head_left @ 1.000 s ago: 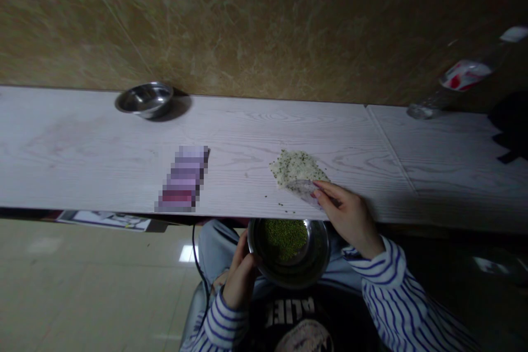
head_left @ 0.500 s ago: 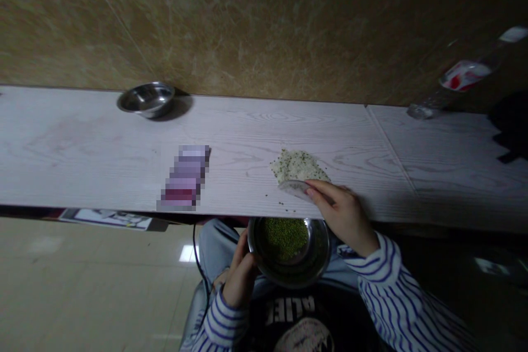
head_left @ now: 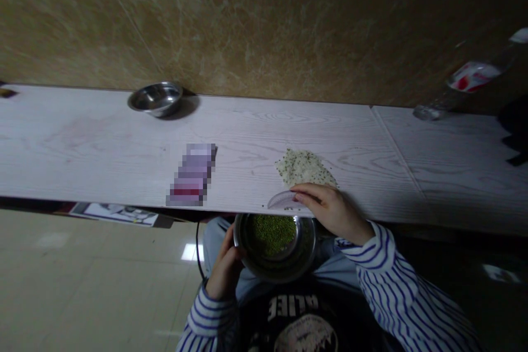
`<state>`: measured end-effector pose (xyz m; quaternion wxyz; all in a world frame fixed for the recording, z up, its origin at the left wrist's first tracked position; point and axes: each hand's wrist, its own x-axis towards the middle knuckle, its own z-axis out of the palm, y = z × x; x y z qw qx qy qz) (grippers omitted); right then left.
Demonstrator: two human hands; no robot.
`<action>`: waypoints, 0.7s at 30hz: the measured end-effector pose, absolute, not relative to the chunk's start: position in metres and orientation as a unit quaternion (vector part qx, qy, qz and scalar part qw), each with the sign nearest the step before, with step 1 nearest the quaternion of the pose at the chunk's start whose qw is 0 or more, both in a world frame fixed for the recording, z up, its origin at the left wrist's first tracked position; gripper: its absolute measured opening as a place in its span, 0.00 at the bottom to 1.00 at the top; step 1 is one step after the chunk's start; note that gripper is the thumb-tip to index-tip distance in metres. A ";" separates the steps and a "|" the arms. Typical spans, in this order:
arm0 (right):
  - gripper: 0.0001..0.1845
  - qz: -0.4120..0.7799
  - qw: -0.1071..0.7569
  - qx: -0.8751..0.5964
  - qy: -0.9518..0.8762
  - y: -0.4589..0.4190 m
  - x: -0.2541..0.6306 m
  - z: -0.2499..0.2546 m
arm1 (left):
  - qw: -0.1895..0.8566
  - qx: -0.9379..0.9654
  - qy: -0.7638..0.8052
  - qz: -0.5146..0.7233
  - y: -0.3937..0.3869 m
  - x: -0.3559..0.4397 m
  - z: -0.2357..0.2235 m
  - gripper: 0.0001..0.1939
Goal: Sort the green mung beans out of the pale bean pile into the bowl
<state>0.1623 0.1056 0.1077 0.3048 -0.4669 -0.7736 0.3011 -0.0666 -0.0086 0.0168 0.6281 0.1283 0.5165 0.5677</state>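
Below the front edge of the table, my left hand (head_left: 226,265) is closed on the left rim of a steel bowl (head_left: 303,268). Green mung beans (head_left: 272,234) lie in the bottom of this bowl, which sits under the table edge above my lap. My right hand (head_left: 340,212) pinches a thin, translucent plastic piece with a curved edge (head_left: 281,199), perhaps a lid. It rests low against the tabletop by the front edge, just above the bowl. Behind it lies a pile of white rice mixed with green beans (head_left: 304,168). A few loose beans are scattered around the plastic piece.
A second steel bowl (head_left: 155,100) stands near the wall at the back left. A blurred-out purple, phone-shaped object (head_left: 193,173) lies left of the pile. A clear plastic bottle (head_left: 457,88) stands at the back right, beside a dark object (head_left: 515,126).
My right hand has drawn the plastic piece away from the pile, toward the front edge and slightly left. My left hand has shifted the bowl to the left. The view has turned a little.
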 end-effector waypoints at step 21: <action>0.14 0.294 0.316 -0.519 -0.737 0.104 0.114 0.092 | 0.620 0.178 0.477 0.597 -0.024 -0.093 -0.013 0.32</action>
